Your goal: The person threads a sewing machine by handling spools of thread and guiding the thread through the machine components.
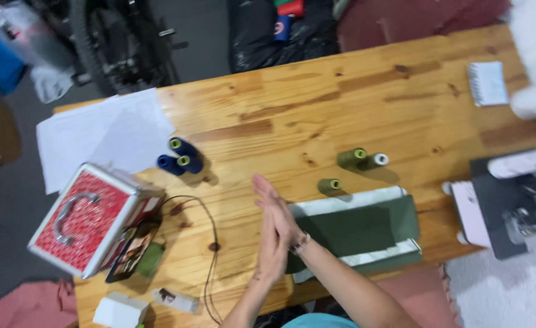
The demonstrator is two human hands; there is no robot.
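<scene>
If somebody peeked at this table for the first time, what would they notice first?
Probably the two hands pressed palm to palm, left hand against right hand, above the middle of the long knotty pine table. Next, the red patterned metal case with a silver handle at the table's left end, and the folded dark green fabric just right of the hands.

Three dark blue thread spools [180, 159], three olive green thread spools [352, 158], one red patterned metal-edged case [92, 217], two white paper sheets [98, 133].
</scene>
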